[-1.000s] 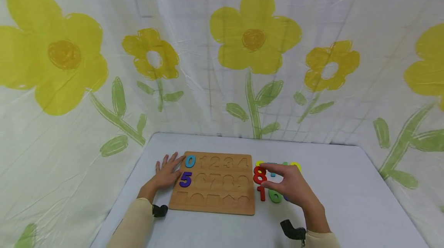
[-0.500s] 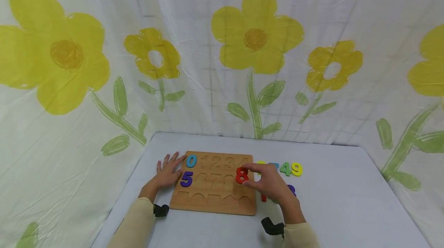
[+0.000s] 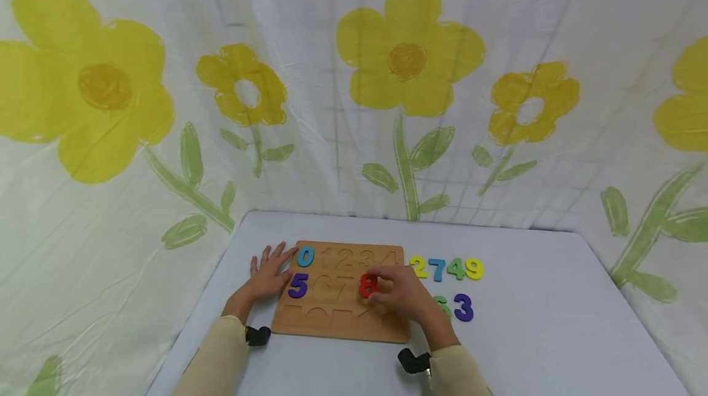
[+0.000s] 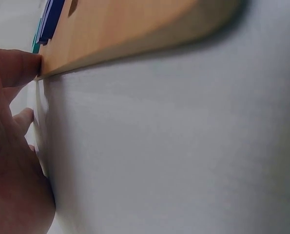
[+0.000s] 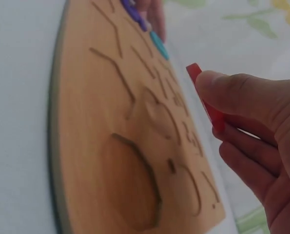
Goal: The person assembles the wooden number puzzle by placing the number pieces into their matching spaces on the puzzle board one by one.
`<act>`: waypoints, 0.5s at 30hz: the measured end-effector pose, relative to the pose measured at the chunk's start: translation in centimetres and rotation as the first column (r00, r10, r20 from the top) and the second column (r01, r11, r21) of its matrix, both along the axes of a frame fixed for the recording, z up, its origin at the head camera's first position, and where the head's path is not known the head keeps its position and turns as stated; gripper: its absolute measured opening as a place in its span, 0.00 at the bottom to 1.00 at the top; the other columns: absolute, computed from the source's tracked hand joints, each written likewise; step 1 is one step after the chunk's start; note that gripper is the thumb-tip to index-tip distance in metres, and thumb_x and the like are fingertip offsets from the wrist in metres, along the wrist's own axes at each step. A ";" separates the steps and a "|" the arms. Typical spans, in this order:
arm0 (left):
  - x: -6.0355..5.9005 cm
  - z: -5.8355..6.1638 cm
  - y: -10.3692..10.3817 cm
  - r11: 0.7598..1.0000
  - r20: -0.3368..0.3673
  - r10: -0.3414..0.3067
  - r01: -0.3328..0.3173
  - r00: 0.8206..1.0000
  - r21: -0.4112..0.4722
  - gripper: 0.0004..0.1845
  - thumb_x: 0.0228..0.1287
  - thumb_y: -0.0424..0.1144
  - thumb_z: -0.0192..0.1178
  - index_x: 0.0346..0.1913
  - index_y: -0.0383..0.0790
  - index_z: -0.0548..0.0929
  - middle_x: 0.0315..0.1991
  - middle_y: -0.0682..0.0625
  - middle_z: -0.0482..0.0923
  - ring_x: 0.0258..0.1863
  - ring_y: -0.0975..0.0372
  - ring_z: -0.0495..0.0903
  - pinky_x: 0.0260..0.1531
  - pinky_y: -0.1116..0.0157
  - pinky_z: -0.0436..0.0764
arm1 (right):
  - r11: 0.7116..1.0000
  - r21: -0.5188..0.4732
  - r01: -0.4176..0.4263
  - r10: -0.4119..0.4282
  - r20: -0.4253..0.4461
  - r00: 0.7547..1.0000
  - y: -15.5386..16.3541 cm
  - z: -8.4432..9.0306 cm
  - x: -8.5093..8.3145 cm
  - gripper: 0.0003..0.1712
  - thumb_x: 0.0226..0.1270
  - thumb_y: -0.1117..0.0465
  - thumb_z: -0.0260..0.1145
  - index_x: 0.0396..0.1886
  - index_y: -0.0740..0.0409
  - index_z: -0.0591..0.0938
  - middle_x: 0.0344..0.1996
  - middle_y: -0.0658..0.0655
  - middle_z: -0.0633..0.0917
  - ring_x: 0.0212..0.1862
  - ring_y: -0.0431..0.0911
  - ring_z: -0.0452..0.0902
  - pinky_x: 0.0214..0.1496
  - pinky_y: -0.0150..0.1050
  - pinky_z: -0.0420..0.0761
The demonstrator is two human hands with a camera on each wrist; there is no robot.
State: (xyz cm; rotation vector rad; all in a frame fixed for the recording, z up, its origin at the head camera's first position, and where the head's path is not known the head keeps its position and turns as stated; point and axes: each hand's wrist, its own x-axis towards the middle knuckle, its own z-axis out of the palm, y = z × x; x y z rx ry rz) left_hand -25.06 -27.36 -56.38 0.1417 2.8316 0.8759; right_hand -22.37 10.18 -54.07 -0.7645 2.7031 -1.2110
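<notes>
In the head view a wooden number puzzle board (image 3: 282, 324) lies on the white table. Its carved slots hold a light blue 0 (image 3: 305, 256) and a purple 5 (image 3: 298, 286) at the left. My left hand (image 3: 267, 276) rests beside the board with fingers spread, its thumb (image 4: 23, 66) touching the board's edge in the left wrist view. Between thumb and fingers, my right hand (image 3: 408, 294) pinches a red number 8 (image 3: 367, 286) over the middle row. The right wrist view shows this 8 edge-on, raised above the board (image 5: 81, 146).
Right of the board lie a yellow 2 (image 3: 419, 267), blue 7 (image 3: 437, 270), green 4 (image 3: 456, 269) and yellow 9 (image 3: 474, 269). Below them are a purple 3 (image 3: 464, 307) and a green 6 (image 3: 444, 307), partly behind my right hand. A flowered curtain (image 3: 310, 174) hangs behind.
My right hand has taken the red 8 from beside the board and carried it left over the middle row. My left hand has stayed at the board's left edge.
</notes>
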 end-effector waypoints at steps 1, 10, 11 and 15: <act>0.0 0.0 0.0 1.000 0.000 0.002 -0.002 1.000 0.000 0.34 0.80 0.36 0.54 0.86 0.42 0.65 0.89 0.31 0.45 0.87 0.29 0.32 0.79 0.26 0.24 | 1.000 0.009 0.000 0.000 0.005 1.000 -0.2 -0.2 -0.1 0.29 0.66 0.56 0.83 0.66 0.52 0.89 0.61 0.51 0.92 0.66 0.53 0.85 0.70 0.60 0.84; 0.1 -0.3 0.0 1.000 -0.028 -0.006 0.007 1.000 0.014 0.34 0.79 0.36 0.55 0.85 0.41 0.66 0.88 0.29 0.46 0.87 0.27 0.34 0.78 0.25 0.25 | 0.997 0.079 0.019 -0.021 0.016 1.000 -1.0 -1.4 -0.1 0.31 0.67 0.59 0.82 0.69 0.54 0.87 0.64 0.51 0.89 0.67 0.52 0.83 0.72 0.56 0.83; 0.1 -0.2 0.0 1.000 -0.033 -0.005 0.006 0.999 0.018 0.34 0.78 0.36 0.55 0.85 0.41 0.66 0.88 0.29 0.47 0.87 0.27 0.34 0.78 0.25 0.25 | 0.995 0.094 0.017 -0.018 0.009 1.000 -1.1 -1.6 -0.1 0.31 0.67 0.59 0.82 0.69 0.54 0.87 0.64 0.51 0.89 0.66 0.51 0.83 0.72 0.55 0.83; 0.1 -0.2 0.0 1.000 -0.041 -0.003 0.004 0.999 0.022 0.34 0.78 0.36 0.55 0.85 0.40 0.66 0.88 0.29 0.47 0.86 0.27 0.34 0.78 0.25 0.26 | 0.991 0.132 0.016 -0.017 0.012 1.000 -1.5 -1.8 -0.2 0.31 0.67 0.57 0.82 0.70 0.52 0.86 0.64 0.51 0.89 0.63 0.49 0.82 0.70 0.53 0.85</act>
